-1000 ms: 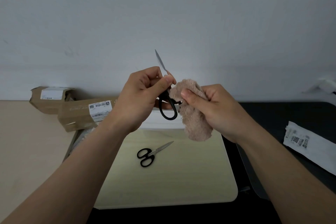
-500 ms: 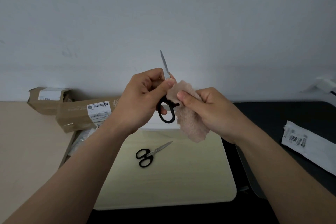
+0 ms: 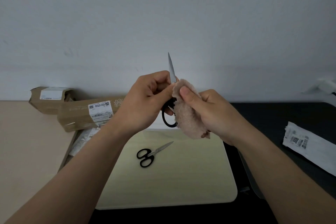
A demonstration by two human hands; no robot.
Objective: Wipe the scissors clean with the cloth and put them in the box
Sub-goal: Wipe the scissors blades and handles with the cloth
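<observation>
Cloth point(image 3: 187, 116) has crept up the scissors point(image 3: 172, 68) toward the blade since 1 s ago, above tabletop point(image 3: 27, 151) w/ pale mat point(image 3: 181, 178), cardboard boxes point(image 3: 80, 116) at 9 o'clock, L hand point(image 3: 143, 103) gripping scissors tip-up, R hand point(image 3: 211, 112) pinching cloth onto them, 2nd scissors point(image 3: 148, 155) at 6 o'clock.

L hand point(image 3: 143, 103) round scissors point(image 3: 168, 114), R hand point(image 3: 209, 112) w/ cloth point(image 3: 187, 114) against them.

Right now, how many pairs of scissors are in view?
2. One pair in the left hand, blade up, against the cloth; the other pair on the pale mat. Others may be hidden.
</observation>
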